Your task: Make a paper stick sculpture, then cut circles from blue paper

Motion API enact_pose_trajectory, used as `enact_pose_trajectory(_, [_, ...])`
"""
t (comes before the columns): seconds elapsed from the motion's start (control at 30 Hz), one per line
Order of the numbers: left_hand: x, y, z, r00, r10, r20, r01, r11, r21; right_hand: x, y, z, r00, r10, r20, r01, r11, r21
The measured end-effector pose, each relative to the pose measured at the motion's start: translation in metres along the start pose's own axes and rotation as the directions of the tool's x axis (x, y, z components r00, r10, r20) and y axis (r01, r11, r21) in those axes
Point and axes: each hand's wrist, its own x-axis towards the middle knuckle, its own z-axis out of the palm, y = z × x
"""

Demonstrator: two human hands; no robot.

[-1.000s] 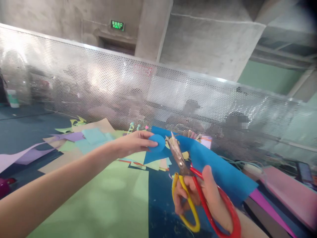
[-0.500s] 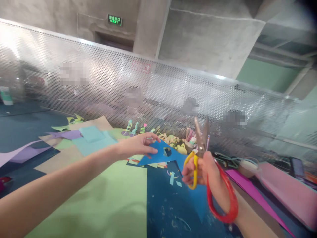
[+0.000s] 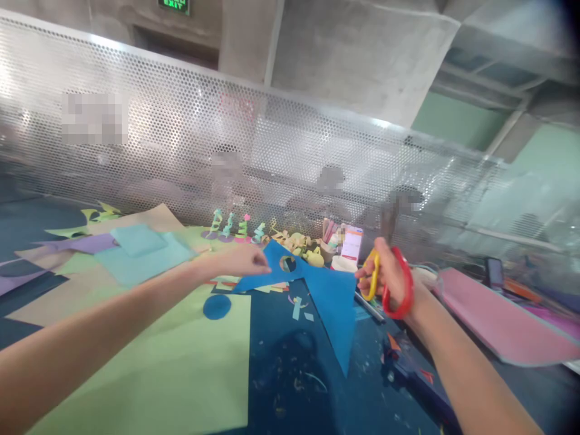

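Observation:
My left hand (image 3: 242, 260) is closed, fingers curled, in front of the left corner of a blue paper sheet (image 3: 330, 302). What its fingers hold, if anything, is hidden. The blue sheet has long pointed corners and a round hole through which the things behind show. A blue paper disc (image 3: 217, 307) appears over the large light-green sheet (image 3: 181, 368), below my left hand. My right hand (image 3: 392, 272), at the blue sheet's right edge, grips scissors (image 3: 372, 275) by their yellow and red handles. The blades point away and are hard to make out.
Small paper spirals (image 3: 242, 226) and yellow scraps (image 3: 294, 241) line the back, before a perforated metal screen (image 3: 181, 133). Turquoise paper (image 3: 140, 241) lies left; a pink case-like object (image 3: 502, 320) and a phone (image 3: 493, 272) lie right. A pen (image 3: 369, 307) rests near the scissors.
The blue disc has come into view over the green sheet. My left fingers have curled closed. The scissors have tipped away from me and their blades show less. The view has shifted right.

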Motion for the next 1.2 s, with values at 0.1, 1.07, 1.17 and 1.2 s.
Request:
enact_pose_trajectory(0.1, [0.033,0.023,0.029,0.997,0.077,-0.013,-0.077,0.997,0.0,0.018,0.023,-0.007,0.999,-0.04,0.014,0.041,0.987,-0.158])
enact_pose_trajectory(1.07, [0.028,0.037,-0.006,0.966,-0.152,-0.209,-0.12,0.45,-0.885,-0.017,-0.006,0.024,0.646,-0.59,-0.484,0.462,0.807,-0.367])
enact_pose_trajectory(1.17, [0.03,0.018,0.004,0.915,-0.281,-0.289,-0.157,0.412,-0.898,-0.023,-0.008,0.025,0.586,-0.634,-0.505,0.477,0.774,-0.417])
enact_pose_trajectory(1.2, [0.03,0.013,0.007,0.895,-0.32,-0.31,-0.169,0.401,-0.901,-0.025,-0.008,0.026,0.607,-0.64,-0.472,0.488,0.768,-0.414])
